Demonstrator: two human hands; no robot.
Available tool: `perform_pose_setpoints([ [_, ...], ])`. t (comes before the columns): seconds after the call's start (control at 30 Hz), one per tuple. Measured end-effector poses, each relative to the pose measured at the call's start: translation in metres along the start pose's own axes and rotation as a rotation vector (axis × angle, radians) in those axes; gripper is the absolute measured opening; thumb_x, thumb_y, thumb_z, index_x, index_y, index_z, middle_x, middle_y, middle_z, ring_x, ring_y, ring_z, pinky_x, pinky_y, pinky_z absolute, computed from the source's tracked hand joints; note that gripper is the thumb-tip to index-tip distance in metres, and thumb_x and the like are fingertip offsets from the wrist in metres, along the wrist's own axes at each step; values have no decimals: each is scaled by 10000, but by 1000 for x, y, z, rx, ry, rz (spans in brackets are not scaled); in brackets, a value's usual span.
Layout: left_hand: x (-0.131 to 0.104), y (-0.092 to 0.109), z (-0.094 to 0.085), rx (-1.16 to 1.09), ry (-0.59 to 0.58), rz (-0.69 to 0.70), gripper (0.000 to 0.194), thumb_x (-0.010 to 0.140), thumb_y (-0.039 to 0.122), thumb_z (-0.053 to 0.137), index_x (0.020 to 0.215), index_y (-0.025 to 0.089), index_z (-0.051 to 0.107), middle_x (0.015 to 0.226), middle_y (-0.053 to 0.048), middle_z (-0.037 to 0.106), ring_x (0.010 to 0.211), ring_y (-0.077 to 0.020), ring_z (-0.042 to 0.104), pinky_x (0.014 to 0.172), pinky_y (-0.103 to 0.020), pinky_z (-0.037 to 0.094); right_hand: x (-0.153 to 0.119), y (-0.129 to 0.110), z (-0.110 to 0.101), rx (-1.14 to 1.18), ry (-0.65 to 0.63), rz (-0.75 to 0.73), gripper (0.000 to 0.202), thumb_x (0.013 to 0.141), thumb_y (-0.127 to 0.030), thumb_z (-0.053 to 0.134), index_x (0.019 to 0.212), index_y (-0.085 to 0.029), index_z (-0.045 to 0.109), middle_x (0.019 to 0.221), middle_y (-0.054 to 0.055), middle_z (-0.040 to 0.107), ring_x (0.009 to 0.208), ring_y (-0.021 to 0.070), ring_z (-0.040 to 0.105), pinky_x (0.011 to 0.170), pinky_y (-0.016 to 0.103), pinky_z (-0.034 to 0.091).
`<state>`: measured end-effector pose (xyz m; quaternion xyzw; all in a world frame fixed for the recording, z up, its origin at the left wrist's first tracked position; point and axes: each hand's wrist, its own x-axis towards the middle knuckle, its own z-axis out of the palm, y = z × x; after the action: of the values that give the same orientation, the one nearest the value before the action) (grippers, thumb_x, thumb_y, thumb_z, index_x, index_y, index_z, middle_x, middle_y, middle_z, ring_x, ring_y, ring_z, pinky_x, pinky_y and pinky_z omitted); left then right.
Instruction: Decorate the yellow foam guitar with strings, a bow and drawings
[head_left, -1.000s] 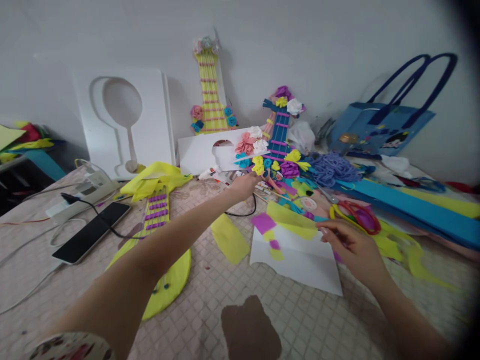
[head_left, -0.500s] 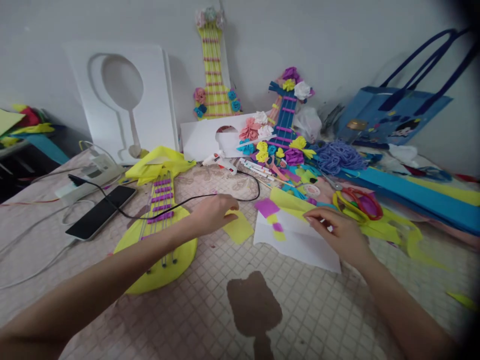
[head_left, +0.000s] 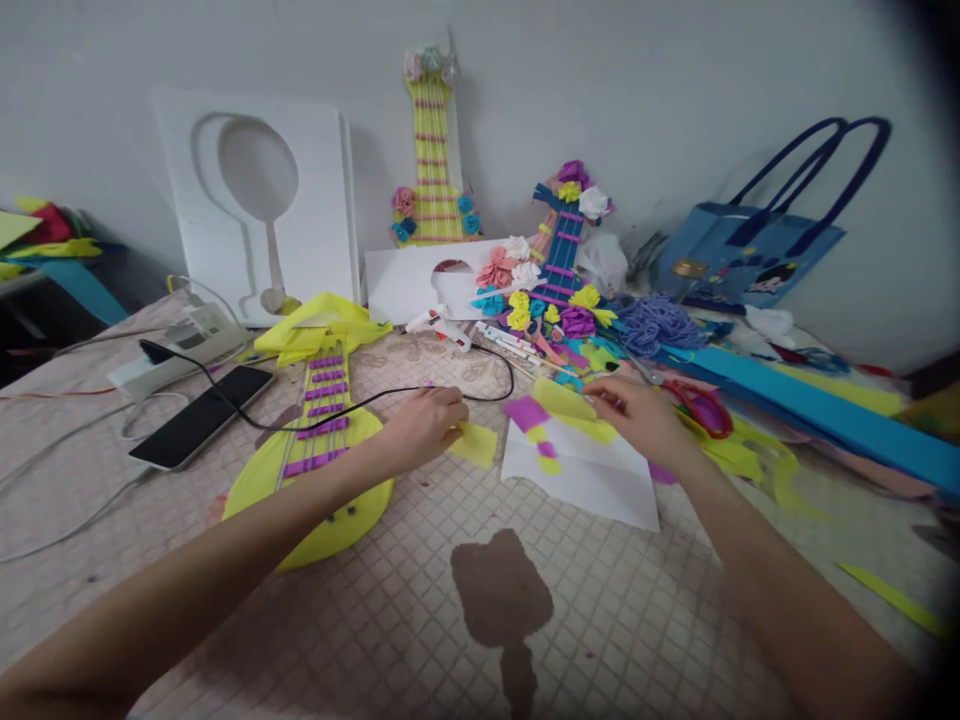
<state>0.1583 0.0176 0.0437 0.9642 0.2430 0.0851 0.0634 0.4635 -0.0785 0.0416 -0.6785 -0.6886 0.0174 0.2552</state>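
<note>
My left hand [head_left: 427, 428] is closed beside the yellow guitar-shaped craft [head_left: 352, 520], its fingertips on the edge of a small yellow paper piece [head_left: 476, 445]. Fingers pinched, my right hand [head_left: 637, 415] is at the upper right edge of a larger yellow paper sheet [head_left: 566, 405], which looks creased and partly lifted. That sheet overlaps a white sheet [head_left: 585, 480]. Small purple paper [head_left: 525, 412] and yellow bits also lie on the white sheet. Just beyond my right hand rest red-handled scissors [head_left: 705, 405].
A black cable [head_left: 375, 400] crosses the guitar craft and runs under my left wrist area. Behind are a glue gun [head_left: 439, 325], purple yarn [head_left: 660, 322] and decorated guitar crafts [head_left: 431, 160]. A phone [head_left: 202, 415] lies left; a blue bag [head_left: 750, 245] stands right.
My right hand has moved left and slightly up along the yellow sheet, which now shows a crease. My left hand has barely moved. The view has shifted a little.
</note>
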Motion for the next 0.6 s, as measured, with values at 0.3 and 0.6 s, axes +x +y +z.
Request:
perform_pose_setpoints([
  [0.3, -3, -17, -6, -527, 42, -356, 290, 795, 384, 556, 634, 158, 472, 571, 42, 435, 518, -83, 405, 487, -212, 258, -9, 74, -21, -306, 111, 382, 245, 865, -401, 480, 841, -185, 593, 790, 90, 656, 706, 200, 564, 641, 309, 371],
  [0.6, -4, -30, 12, -822, -12, -453, 352, 816, 470, 495, 681, 147, 540, 581, 19, 515, 479, -85, 456, 444, -196, 310, -26, 138, -19, -454, 114, 553, 356, 711, -525, 619, 816, -219, 469, 800, 94, 598, 784, 246, 541, 658, 331, 383],
])
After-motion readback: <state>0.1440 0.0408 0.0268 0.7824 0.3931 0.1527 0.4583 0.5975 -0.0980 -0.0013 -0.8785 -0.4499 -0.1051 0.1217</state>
